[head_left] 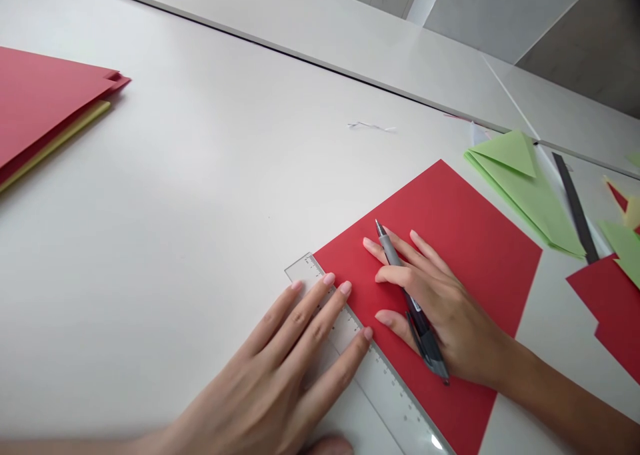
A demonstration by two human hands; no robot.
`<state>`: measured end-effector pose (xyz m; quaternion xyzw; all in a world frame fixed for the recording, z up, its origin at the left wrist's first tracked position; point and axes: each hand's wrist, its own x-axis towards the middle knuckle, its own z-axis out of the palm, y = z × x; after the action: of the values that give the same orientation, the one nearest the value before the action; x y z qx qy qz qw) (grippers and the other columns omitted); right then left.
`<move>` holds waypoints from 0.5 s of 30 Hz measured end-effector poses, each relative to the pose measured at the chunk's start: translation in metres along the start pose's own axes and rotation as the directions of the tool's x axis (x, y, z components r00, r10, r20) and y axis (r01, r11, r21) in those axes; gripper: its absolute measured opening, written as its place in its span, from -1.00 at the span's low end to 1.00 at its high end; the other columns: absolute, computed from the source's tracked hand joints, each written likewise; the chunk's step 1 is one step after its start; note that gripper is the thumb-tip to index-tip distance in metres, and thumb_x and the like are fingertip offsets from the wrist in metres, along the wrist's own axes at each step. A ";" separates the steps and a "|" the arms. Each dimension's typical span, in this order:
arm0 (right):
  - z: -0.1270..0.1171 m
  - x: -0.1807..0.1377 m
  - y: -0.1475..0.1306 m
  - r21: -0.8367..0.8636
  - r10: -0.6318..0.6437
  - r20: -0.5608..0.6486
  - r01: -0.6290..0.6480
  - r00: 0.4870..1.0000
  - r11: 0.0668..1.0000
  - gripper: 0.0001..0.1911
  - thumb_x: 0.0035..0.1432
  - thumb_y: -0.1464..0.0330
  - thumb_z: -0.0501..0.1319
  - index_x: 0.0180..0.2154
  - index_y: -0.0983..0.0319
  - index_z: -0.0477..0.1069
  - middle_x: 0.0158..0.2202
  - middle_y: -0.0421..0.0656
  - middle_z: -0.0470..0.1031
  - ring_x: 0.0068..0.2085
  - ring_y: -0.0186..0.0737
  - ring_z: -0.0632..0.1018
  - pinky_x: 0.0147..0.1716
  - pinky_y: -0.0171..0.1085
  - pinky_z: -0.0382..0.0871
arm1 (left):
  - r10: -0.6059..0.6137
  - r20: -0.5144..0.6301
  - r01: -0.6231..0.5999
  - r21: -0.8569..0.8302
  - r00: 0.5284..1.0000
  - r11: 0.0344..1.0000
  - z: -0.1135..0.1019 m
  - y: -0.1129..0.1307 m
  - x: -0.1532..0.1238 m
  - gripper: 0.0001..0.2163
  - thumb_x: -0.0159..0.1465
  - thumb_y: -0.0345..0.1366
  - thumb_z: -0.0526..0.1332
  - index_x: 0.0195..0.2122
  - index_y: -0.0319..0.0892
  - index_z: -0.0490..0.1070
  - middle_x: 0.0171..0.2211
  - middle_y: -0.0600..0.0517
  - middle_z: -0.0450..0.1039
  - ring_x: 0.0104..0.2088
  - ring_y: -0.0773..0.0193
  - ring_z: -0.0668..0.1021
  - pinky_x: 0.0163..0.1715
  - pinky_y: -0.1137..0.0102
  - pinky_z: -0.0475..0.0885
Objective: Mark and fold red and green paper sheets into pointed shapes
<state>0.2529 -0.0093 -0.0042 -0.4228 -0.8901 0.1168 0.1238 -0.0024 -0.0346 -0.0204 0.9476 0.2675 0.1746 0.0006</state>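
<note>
A red sheet of paper lies on the white table, with a clear plastic ruler along its left edge. My left hand rests on the ruler with its fingers stretched and apart, some fingertips reaching the paper's edge. Part of the ruler is hidden under this hand. Over the paper, my right hand holds a black and grey pen. The pen slants across the fingers, its tip pointing up and away from me, and I cannot tell whether the tip touches the paper.
Folded red paper lies over a yellow piece at the left. To the right are folded green paper, a dark strip and a red piece. A thin white scrap lies farther back, near the table seam.
</note>
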 end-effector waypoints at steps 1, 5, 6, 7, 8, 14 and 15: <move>0.000 0.000 0.000 -0.001 -0.001 -0.005 0.001 1.000 1.000 -0.77 0.31 0.29 0.12 -0.02 0.17 0.21 0.31 0.02 0.18 0.38 0.02 0.04 0.28 0.27 -0.01 | -0.002 -0.003 0.002 -0.011 1.000 1.000 0.000 0.000 0.000 -0.28 0.19 0.02 0.24 0.31 -0.18 0.12 0.32 -0.18 0.11 0.33 -0.13 0.12 0.24 0.02 0.19; 0.000 0.000 0.000 -0.011 0.001 -0.016 -0.001 1.000 1.000 -0.77 0.31 0.29 0.13 -0.03 0.19 0.22 0.30 0.04 0.20 0.38 0.02 0.05 0.28 0.25 -0.01 | -0.004 -0.010 0.004 -0.022 1.000 1.000 -0.001 0.000 -0.001 -0.29 0.19 0.01 0.25 0.31 -0.17 0.12 0.32 -0.16 0.11 0.33 -0.12 0.12 0.26 0.02 0.18; 0.000 0.000 0.000 -0.013 0.002 -0.013 -0.002 1.000 1.000 -0.77 0.31 0.29 0.13 -0.03 0.19 0.22 0.31 0.04 0.20 0.38 0.01 0.04 0.29 0.24 -0.02 | -0.001 -0.011 0.001 -0.019 1.000 1.000 -0.001 0.000 -0.002 -0.28 0.19 0.02 0.25 0.31 -0.17 0.12 0.32 -0.17 0.11 0.33 -0.12 0.12 0.26 0.02 0.18; 0.000 0.000 0.000 -0.013 0.004 -0.009 -0.004 1.000 1.000 -0.77 0.31 0.29 0.12 -0.03 0.19 0.22 0.31 0.03 0.19 0.38 0.01 0.04 0.29 0.24 -0.03 | 0.003 -0.010 -0.003 -0.015 1.000 1.000 -0.001 0.001 -0.002 -0.27 0.19 0.03 0.25 0.31 -0.18 0.12 0.32 -0.18 0.11 0.33 -0.13 0.12 0.26 0.01 0.17; 0.000 0.000 0.000 -0.013 0.006 -0.004 -0.006 1.000 1.000 -0.77 0.31 0.30 0.12 -0.03 0.19 0.22 0.31 0.02 0.19 0.38 0.00 0.03 0.29 0.24 -0.03 | 0.005 -0.003 -0.005 -0.006 1.000 1.000 -0.002 0.001 -0.002 -0.26 0.18 0.02 0.26 0.31 -0.19 0.12 0.32 -0.19 0.11 0.33 -0.15 0.12 0.26 0.00 0.17; -0.001 0.000 -0.001 -0.001 0.001 -0.001 -0.001 1.000 1.000 -0.77 0.31 0.30 0.12 -0.02 0.18 0.21 0.32 0.03 0.18 0.38 0.02 0.03 0.27 0.26 -0.01 | 0.008 0.000 -0.008 0.005 1.000 1.000 -0.001 0.001 -0.003 -0.26 0.19 0.03 0.26 0.32 -0.19 0.11 0.31 -0.19 0.12 0.32 -0.17 0.14 0.25 -0.01 0.17; -0.001 0.001 -0.001 0.002 0.001 -0.001 -0.001 1.000 1.000 -0.77 0.31 0.30 0.12 -0.03 0.18 0.21 0.32 0.03 0.18 0.38 0.02 0.03 0.27 0.27 0.00 | 0.003 -0.002 -0.003 -0.004 1.000 1.000 -0.001 0.000 -0.003 -0.27 0.19 0.03 0.25 0.32 -0.17 0.12 0.31 -0.17 0.12 0.32 -0.16 0.14 0.25 -0.01 0.18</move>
<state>0.2523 -0.0091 -0.0033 -0.4233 -0.8896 0.1179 0.1246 -0.0046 -0.0364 -0.0208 0.9478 0.2659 0.1760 0.0019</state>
